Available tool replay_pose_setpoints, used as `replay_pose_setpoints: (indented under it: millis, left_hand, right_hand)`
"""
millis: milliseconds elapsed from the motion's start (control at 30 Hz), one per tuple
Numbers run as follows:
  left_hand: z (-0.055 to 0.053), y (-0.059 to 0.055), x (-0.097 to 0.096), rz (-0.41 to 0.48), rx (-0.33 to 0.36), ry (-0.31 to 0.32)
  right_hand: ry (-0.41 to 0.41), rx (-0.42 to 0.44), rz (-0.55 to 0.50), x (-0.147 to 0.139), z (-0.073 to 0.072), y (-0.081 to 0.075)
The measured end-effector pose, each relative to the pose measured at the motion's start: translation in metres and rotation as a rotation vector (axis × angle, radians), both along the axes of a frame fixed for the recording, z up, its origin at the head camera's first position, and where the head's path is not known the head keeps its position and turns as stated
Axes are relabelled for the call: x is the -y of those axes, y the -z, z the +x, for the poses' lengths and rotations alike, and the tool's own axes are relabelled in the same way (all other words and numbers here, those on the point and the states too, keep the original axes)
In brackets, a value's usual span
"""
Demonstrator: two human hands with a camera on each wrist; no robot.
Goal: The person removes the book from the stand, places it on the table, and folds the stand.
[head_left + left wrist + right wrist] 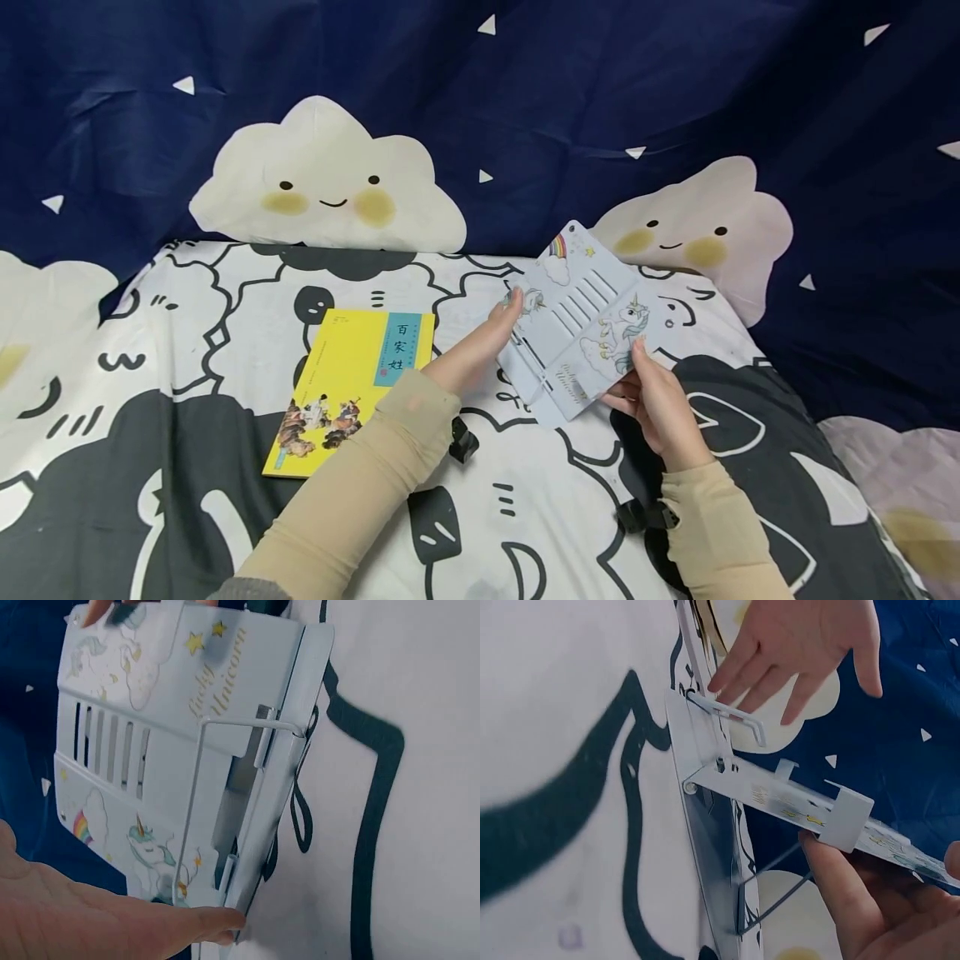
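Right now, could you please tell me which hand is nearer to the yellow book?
Left. The left hand is just right of the yellow book, beside the white stand; the right hand is farther right, holding the stand.

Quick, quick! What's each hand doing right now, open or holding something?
Left hand: open, beside the unicorn stand.
Right hand: holding the unicorn stand.

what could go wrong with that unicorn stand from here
1. The right hand seems to carry most of the unicorn-print folding stand, since the left hand rests straight fingers at its edge; it could slip or tip if the right grip loosens.
2. A pivot shows where its panels meet, so they might fold and nip a finger.
3. The thin wire loop runs close to the left fingers, so it could get knocked or bent.
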State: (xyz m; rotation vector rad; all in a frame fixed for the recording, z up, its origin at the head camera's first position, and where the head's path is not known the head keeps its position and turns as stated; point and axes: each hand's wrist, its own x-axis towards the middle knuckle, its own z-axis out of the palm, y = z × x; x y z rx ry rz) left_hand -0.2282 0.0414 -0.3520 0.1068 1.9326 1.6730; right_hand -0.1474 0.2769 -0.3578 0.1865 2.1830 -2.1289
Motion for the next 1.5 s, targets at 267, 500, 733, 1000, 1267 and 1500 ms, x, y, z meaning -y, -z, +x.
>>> replay_pose_setpoints:
  millis: [267, 500, 733, 1000, 1267, 1500]
  left_hand:
    - [-0.013, 0.004, -0.002, -0.024, -0.014, -0.002]
    - [-0.018, 0.008, -0.005, -0.012, -0.037, -0.02]
    - [0.002, 0.012, -0.008, 0.044, -0.01, -0.027]
    - [0.035, 0.014, -0.012, 0.083, -0.006, -0.033]
    - [0.039, 0.016, -0.014, 0.081, -0.041, -0.044]
    - [0.033, 0.014, -0.008, 0.054, -0.007, -0.055]
  right_hand:
    - [0.018, 0.023, -0.003, 0.011, 0.002, -0.002]
    - [0.024, 0.002, -0.017, 0.016, 0.002, 0.001]
    - [0.036, -0.013, -0.014, 0.016, 0.004, 0.003]
    - [0.055, -0.013, -0.038, 0.017, 0.005, 0.002]
    - [0.099, 0.007, -0.068, 0.022, 0.004, 0.002]
    - [0.09, -0.012, -0.057, 0.031, 0.005, 0.002]
